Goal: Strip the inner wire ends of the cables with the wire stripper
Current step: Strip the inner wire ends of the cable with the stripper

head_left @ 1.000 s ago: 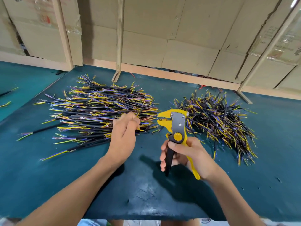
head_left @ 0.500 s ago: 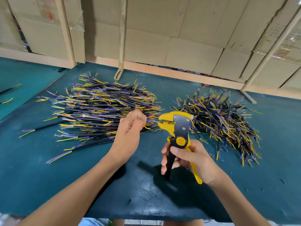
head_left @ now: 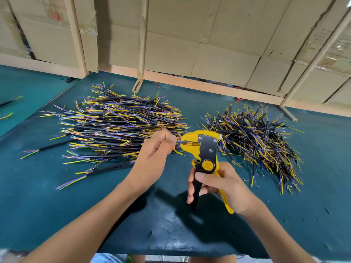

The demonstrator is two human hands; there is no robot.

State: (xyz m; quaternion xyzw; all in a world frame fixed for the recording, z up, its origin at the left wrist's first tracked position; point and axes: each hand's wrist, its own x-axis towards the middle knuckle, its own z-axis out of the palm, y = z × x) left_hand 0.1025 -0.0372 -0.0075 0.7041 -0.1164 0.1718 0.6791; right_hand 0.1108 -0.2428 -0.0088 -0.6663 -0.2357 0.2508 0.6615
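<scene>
My right hand (head_left: pixel 218 184) grips the handles of a yellow and black wire stripper (head_left: pixel 204 150), held upright with its jaws facing left. My left hand (head_left: pixel 157 149) pinches a short black cable, mostly hidden in the fist; its thin inner wire ends (head_left: pixel 180 143) reach into the stripper's jaws, and one yellow wire end hangs below. A big pile of black cables (head_left: pixel 114 126) with yellow, blue and purple ends lies on the left of the green table (head_left: pixel 38 196). A second pile of cables (head_left: pixel 256 141) lies on the right.
Cardboard boxes (head_left: pixel 190 44) and slanted wooden posts (head_left: pixel 141 44) stand behind the table. A few loose cables (head_left: pixel 7 109) lie on the neighbouring surface at the far left. Small wire scraps dot the table at the right.
My left hand has carried the cable from the left pile to the right, up to the stripper. The wire ends now sit in the jaws. The right hand kept its grip.
</scene>
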